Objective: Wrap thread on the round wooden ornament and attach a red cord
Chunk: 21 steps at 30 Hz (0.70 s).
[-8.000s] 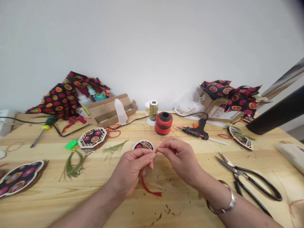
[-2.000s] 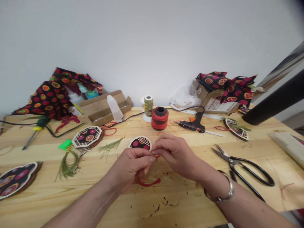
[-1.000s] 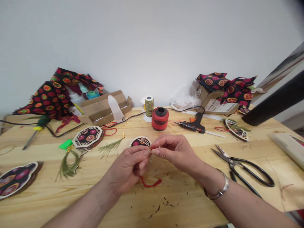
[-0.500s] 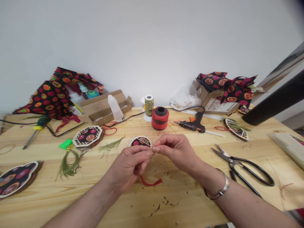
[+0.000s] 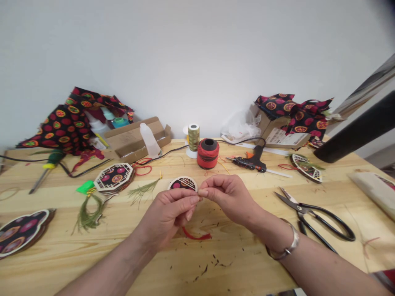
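Observation:
My left hand (image 5: 177,207) is closed in a pinch, and a red cord (image 5: 197,236) trails from beneath it over the wood. My right hand (image 5: 224,195) pinches thumb against forefinger, its tips meeting the left fingertips; what lies between them is too small to make out. Just behind the fingers is a round wooden-lattice ornament (image 5: 182,183) with dark patterned fabric, its lower part hidden by my hands. A red spool of cord (image 5: 208,155) stands farther back beside a gold-green thread spool (image 5: 194,137).
Black-handled scissors (image 5: 311,211) lie open at right, with a glue gun (image 5: 253,160) behind. An octagonal ornament (image 5: 115,177), a green tassel (image 5: 90,211) and a screwdriver (image 5: 47,170) are on the left. Fabric scraps (image 5: 58,125) and a cardboard box (image 5: 132,144) line the wall.
Both hands keep the same pinch at nearly the same spot. The right hand and wrist have shifted very slightly, and the free end of the red cord has moved a little right.

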Tool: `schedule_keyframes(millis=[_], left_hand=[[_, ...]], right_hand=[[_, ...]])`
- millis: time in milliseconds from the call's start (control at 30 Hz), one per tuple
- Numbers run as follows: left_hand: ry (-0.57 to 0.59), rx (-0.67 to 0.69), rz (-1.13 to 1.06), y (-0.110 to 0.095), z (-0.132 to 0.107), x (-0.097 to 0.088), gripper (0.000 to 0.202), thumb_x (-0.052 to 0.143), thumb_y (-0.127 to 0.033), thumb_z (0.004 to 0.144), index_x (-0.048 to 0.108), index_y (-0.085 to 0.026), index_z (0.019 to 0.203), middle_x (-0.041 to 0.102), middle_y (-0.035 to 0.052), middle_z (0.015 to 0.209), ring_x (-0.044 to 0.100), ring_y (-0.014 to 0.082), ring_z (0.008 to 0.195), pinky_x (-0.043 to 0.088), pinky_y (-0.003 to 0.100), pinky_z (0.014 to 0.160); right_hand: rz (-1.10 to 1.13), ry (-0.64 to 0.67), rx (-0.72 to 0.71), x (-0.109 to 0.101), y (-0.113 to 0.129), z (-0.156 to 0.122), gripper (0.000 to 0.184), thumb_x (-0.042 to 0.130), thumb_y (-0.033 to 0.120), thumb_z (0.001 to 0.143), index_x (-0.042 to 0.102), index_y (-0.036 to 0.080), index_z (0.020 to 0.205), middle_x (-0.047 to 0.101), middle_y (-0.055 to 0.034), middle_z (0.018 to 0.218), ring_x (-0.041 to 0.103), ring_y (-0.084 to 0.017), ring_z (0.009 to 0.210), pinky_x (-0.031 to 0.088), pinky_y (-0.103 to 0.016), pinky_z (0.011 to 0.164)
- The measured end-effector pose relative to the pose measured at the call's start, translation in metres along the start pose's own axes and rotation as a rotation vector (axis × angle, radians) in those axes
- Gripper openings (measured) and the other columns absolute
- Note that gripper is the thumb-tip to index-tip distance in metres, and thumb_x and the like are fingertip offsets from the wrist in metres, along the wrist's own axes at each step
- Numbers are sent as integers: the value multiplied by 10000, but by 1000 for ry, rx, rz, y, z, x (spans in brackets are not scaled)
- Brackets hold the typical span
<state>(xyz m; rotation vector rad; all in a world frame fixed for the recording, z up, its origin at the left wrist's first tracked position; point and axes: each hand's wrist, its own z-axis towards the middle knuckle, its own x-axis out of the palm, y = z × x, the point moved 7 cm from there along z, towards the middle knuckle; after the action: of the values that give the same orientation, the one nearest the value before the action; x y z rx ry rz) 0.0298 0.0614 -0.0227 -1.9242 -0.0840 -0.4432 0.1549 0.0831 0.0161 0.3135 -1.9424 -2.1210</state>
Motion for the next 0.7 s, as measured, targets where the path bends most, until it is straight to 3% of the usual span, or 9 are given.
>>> schedule_keyframes(millis=[267, 500, 700], left_hand=[[-1, 85, 108, -5, -2, -1, 109, 699, -272, 726, 757, -186, 761, 536, -37, 461, 376, 47, 443, 227, 183, 437], [-102, 229, 402, -18, -5, -3, 95, 685, -278, 741, 760, -222, 731, 595, -33, 528, 473, 90, 545, 348, 196, 526], [-177, 275, 547, -25, -9, -2, 104, 681, -284, 731, 770, -238, 758, 640, -29, 545, 530, 113, 559, 405, 205, 558]], right_hand=[[-48, 5, -5, 0, 0, -1, 126, 624, 227, 767, 665, 146, 678, 636, 12, 625, 540, -89, 577, 446, -206, 580], [-163, -17, -51, -2, 3, -3, 121, 606, 199, 786, 664, 153, 691, 648, 21, 634, 537, -78, 586, 431, -177, 569], [-254, -31, -62, -3, 4, -4, 144, 593, 217, 804, 666, 161, 692, 654, 19, 625, 538, -84, 577, 425, -185, 559]])
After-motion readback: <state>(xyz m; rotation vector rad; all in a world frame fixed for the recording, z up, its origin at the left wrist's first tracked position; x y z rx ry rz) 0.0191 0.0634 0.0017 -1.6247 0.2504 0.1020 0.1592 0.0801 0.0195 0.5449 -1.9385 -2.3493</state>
